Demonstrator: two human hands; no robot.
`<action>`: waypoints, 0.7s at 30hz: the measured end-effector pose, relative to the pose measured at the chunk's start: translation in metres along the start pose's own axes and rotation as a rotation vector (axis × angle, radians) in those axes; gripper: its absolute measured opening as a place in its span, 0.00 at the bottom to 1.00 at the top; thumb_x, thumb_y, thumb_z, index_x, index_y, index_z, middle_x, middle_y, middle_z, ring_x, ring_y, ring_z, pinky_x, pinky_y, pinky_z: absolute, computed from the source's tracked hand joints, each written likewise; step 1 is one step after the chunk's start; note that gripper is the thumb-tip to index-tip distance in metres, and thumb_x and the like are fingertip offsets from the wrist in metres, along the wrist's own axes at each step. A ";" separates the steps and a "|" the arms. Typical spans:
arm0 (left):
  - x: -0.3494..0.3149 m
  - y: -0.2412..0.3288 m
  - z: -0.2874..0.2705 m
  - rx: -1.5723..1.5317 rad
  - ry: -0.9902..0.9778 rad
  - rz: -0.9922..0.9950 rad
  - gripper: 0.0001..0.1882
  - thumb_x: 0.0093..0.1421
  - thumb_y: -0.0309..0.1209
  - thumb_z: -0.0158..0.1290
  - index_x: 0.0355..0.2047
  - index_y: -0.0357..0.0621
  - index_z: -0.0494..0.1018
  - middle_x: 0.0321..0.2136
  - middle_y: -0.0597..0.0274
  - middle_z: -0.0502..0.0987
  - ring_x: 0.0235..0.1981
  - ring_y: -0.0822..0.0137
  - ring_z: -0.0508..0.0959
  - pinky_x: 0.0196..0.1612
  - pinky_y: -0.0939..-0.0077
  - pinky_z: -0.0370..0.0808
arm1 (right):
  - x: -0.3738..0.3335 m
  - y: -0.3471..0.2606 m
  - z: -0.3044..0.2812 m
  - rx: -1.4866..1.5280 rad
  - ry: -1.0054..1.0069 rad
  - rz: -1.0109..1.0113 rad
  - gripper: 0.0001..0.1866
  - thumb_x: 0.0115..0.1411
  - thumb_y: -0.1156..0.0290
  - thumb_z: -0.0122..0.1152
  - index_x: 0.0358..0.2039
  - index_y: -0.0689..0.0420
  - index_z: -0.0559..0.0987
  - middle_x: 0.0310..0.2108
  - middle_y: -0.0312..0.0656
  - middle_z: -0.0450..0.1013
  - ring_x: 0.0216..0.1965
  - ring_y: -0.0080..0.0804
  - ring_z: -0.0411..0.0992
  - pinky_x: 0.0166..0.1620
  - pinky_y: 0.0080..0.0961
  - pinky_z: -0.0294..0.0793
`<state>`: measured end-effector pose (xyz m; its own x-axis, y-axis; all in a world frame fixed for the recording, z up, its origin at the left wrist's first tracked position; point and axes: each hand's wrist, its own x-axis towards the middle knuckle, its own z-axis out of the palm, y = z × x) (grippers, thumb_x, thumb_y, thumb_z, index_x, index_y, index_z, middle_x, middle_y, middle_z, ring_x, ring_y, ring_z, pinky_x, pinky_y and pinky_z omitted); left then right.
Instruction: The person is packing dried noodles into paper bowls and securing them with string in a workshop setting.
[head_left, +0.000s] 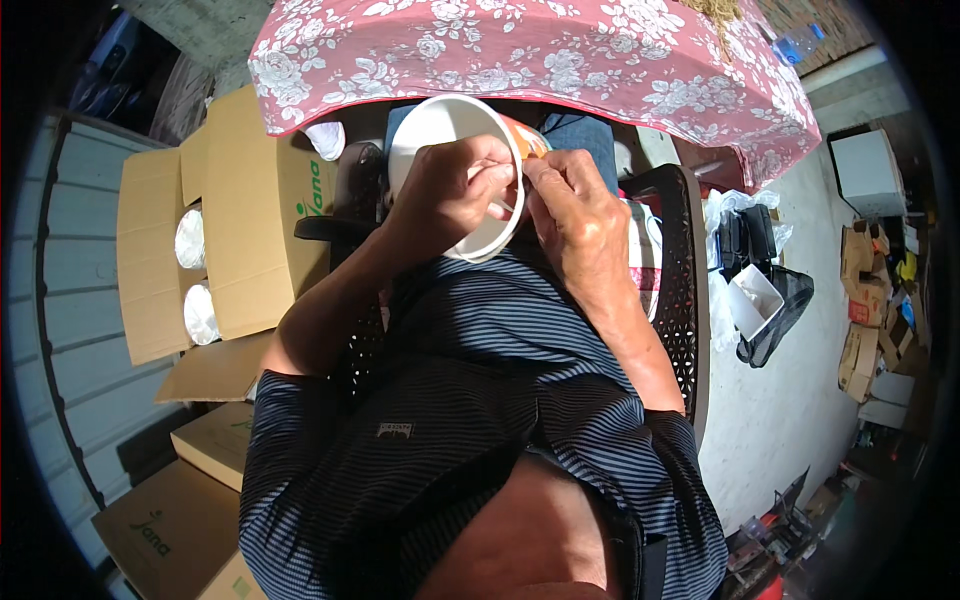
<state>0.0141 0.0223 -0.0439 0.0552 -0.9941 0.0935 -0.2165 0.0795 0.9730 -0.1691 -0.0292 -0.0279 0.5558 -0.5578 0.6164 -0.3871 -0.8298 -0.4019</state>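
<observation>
A white plastic bucket (430,130) with an orange patch on its outer side rests tilted on my lap, its opening facing me. My left hand (452,190) reaches over the opening, fingers curled and thumb pressed against them close to the right part of the rim. What lies between those fingertips is too small to make out. From the outer side, my right hand (580,210) meets the same stretch of rim, its thumb and fingers closed at the edge. The fingertips of both hands nearly touch there. The inside of the bucket is partly hidden behind my left hand.
A table under a pink floral cloth (480,50) stands right ahead. Open cardboard boxes (240,240) with round white pieces are at my left. I sit in a dark plastic armchair (690,270). Bags and a small white box (752,302) lie on the floor at right.
</observation>
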 end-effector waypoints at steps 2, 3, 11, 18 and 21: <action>0.001 -0.001 0.002 -0.092 -0.037 -0.037 0.06 0.71 0.21 0.51 0.45 0.32 0.73 0.37 0.57 0.80 0.35 0.68 0.84 0.39 0.70 0.88 | 0.001 0.007 0.000 0.019 -0.012 -0.007 0.16 0.53 0.84 0.69 0.44 0.59 0.83 0.37 0.45 0.77 0.33 0.43 0.81 0.33 0.36 0.81; 0.001 -0.001 0.002 -0.091 -0.036 -0.037 0.06 0.71 0.21 0.51 0.45 0.32 0.73 0.37 0.57 0.80 0.35 0.68 0.84 0.39 0.70 0.88 | 0.001 0.010 0.000 0.037 -0.025 -0.014 0.15 0.53 0.82 0.69 0.43 0.59 0.82 0.38 0.44 0.75 0.34 0.44 0.82 0.34 0.38 0.82; 0.005 -0.004 0.000 -0.227 -0.031 -0.014 0.04 0.70 0.21 0.49 0.43 0.32 0.72 0.40 0.56 0.80 0.43 0.68 0.83 0.42 0.69 0.88 | 0.004 0.020 0.005 0.370 0.039 0.104 0.11 0.62 0.79 0.66 0.46 0.64 0.82 0.38 0.49 0.79 0.34 0.40 0.81 0.36 0.32 0.80; 0.007 -0.022 -0.005 -0.094 -0.114 0.071 0.05 0.70 0.20 0.48 0.44 0.32 0.71 0.44 0.53 0.80 0.46 0.65 0.83 0.49 0.66 0.87 | 0.003 0.019 0.001 0.399 -0.042 0.185 0.16 0.57 0.75 0.72 0.46 0.64 0.83 0.40 0.47 0.79 0.30 0.30 0.78 0.32 0.26 0.78; 0.005 -0.025 -0.004 -0.063 -0.048 0.078 0.04 0.66 0.19 0.53 0.41 0.31 0.74 0.41 0.52 0.83 0.41 0.63 0.85 0.47 0.68 0.85 | 0.003 0.020 0.002 0.404 -0.022 0.264 0.15 0.56 0.76 0.71 0.45 0.64 0.84 0.40 0.45 0.80 0.29 0.28 0.77 0.30 0.25 0.76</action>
<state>0.0235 0.0156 -0.0665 -0.0061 -0.9870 0.1604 -0.1565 0.1593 0.9747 -0.1738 -0.0471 -0.0353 0.4939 -0.7468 0.4453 -0.2026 -0.5969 -0.7763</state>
